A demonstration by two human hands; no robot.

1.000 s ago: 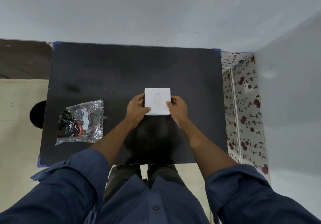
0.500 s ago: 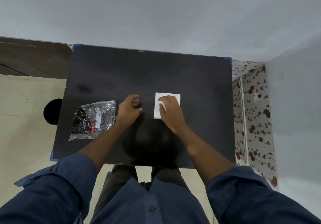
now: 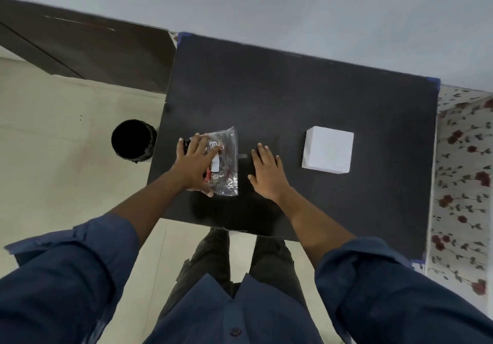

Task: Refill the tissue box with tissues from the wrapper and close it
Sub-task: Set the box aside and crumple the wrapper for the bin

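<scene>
The left hand [image 3: 196, 163] lay spread flat on the shiny wrapper [image 3: 222, 162] at middle left, not gripping. It looked light, crinkly, slippery — best pinched by an edge. The right hand [image 3: 266, 174] was open and empty — the white tissue box [image 3: 328, 149] sat apart.

The worktop [image 3: 293, 98] fills the middle of the view, its far edge against the wall [image 3: 266, 2] at 12 o'clock. On it, the wrapper [image 3: 225, 162] lies toward 9 o'clock and the tissue box [image 3: 329, 150] toward 3 o'clock, well apart. The left hand [image 3: 193, 166] lies spread on the wrapper's 9 o'clock half, its thumb at the wrapper's near edge. The right hand [image 3: 266, 174] rests flat on the worktop between wrapper and tissue box, just beside the wrapper and apart from the box. On the floor [image 3: 66, 135], a bin [image 3: 133, 141] stands close to the worktop's 9 o'clock edge. The person's legs [image 3: 240, 258] are at 6 o'clock, below the near edge.
</scene>
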